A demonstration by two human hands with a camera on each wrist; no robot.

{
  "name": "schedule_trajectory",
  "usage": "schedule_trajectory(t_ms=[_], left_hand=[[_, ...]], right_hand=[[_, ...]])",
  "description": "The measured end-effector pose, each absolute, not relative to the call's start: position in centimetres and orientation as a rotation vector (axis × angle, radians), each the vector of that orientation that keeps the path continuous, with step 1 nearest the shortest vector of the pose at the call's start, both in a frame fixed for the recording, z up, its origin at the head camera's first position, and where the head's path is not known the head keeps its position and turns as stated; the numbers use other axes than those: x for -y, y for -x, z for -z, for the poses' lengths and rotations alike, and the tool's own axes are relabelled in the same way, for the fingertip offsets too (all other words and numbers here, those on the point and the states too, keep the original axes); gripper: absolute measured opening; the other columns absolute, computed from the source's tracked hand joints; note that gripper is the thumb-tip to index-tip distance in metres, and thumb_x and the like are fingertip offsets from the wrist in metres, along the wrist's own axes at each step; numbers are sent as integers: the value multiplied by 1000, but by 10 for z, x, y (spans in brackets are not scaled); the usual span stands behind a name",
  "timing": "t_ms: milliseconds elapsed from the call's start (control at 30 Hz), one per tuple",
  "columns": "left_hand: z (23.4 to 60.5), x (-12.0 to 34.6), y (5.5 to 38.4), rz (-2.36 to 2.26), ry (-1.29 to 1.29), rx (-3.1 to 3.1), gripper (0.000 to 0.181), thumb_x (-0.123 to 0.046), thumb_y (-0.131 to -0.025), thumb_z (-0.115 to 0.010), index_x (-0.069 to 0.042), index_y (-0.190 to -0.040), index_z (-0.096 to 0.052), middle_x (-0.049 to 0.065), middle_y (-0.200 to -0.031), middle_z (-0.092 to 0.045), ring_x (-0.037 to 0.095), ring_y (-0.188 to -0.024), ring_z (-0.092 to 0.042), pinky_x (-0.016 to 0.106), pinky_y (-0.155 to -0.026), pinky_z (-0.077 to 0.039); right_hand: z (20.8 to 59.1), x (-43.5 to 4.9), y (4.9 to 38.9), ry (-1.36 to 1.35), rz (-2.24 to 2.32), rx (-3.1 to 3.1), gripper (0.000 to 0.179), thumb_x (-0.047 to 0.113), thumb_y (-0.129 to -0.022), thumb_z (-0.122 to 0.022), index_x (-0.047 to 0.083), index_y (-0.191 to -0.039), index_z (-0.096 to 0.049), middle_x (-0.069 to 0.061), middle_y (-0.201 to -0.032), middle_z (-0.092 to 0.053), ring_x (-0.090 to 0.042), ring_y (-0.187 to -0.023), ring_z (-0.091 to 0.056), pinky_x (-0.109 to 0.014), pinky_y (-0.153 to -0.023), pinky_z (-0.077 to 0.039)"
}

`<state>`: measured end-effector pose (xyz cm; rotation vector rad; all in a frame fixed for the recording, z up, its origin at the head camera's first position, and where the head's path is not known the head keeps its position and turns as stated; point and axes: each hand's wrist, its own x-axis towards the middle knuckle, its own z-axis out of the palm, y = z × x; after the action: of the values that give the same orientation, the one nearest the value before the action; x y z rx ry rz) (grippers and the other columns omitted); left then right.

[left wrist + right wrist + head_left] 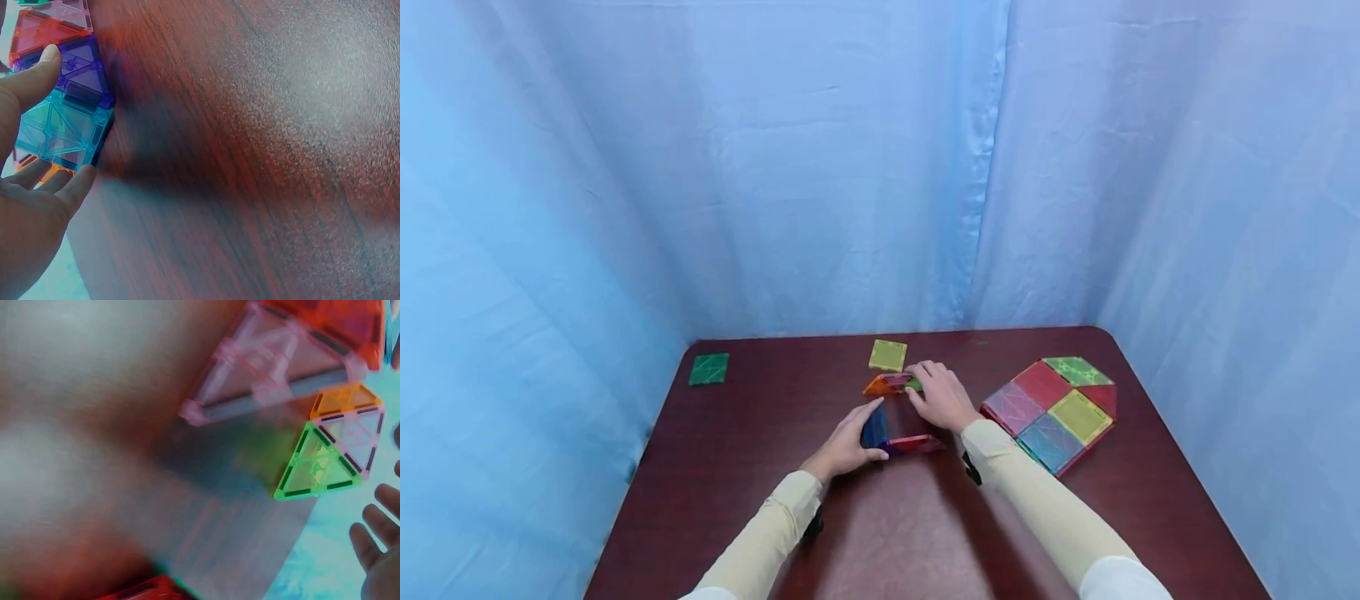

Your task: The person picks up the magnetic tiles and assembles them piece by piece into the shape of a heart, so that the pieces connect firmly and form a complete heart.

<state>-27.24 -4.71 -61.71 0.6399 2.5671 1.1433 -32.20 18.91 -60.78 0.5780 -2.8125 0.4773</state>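
Note:
Magnetic tiles stand on edge as a small three-sided wall mid-table. My left hand holds its left side, a blue square tile, between thumb and fingers. In the left wrist view the thumb lies against a purple triangle tile, and fingertips touch the lower edge of the blue tile. A red tile and a pink triangle tile continue the front side. Behind, an orange tile, a pink one and a green triangle tile form the back side. My right hand is beside the green triangle, fingers spread and apart from it.
A yellow square tile lies behind the wall, and a green square tile lies at the far left. On the right stands a larger multicoloured tile assembly, close to my right forearm. Curtains hang around the dark red table.

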Motion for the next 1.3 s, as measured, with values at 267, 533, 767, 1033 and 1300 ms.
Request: schedule_trajectory(t_ms=[267, 533, 767, 1033, 1300], left_hand=[[616, 47, 271, -1154, -607, -2563, 98, -24, -84, -84, -13, -162, -26, 18, -158, -37, 36, -141, -44, 54, -113, -41], [618, 46, 269, -1172, -556, -2564, 97, -27, -85, -83, -11, -161, -26, 19, -157, -37, 37, -137, -47, 55, -112, -42], [622, 49, 271, -1200, -590, -2592, 96, -23, -84, -85, -7, -160, -28, 20, -155, -38, 35, -137, -47, 52, -113, -41], [623, 50, 272, -1177, -595, -2571, 96, -25, -85, -83, -6, -160, -26, 20, -156, -36, 36, -138, -45, 54, -113, -41], [621, 48, 275, -1185, -602, -2505, 96, -25, -87, -82, -10, -162, -23, 21, -159, -33, 39, -139, -44, 57, -114, -38]], right_hand=[[614, -176, 344, -533, -542, 2974, 35, 22, -100, -65, 9, -132, -66, -11, -124, -69, -33, -113, -63, -53, -101, -49], [620, -188, 338, -505, -560, 2960, 17, 19, -101, -62, 15, -113, -73, -4, -108, -73, -28, -101, -66, -49, -94, -53], [615, -198, 332, -497, -617, 3046, 15, 18, -102, -61, 17, -111, -73, -2, -103, -71, -24, -97, -64, -46, -91, -54], [617, -198, 321, -601, -679, 3061, 10, 18, -101, -63, 19, -106, -72, 0, -101, -70, -20, -94, -63, -43, -91, -54], [625, -198, 311, -664, -762, 3021, 20, 15, -102, -61, 15, -120, -69, -4, -114, -71, -22, -107, -66, -45, -97, -54]])
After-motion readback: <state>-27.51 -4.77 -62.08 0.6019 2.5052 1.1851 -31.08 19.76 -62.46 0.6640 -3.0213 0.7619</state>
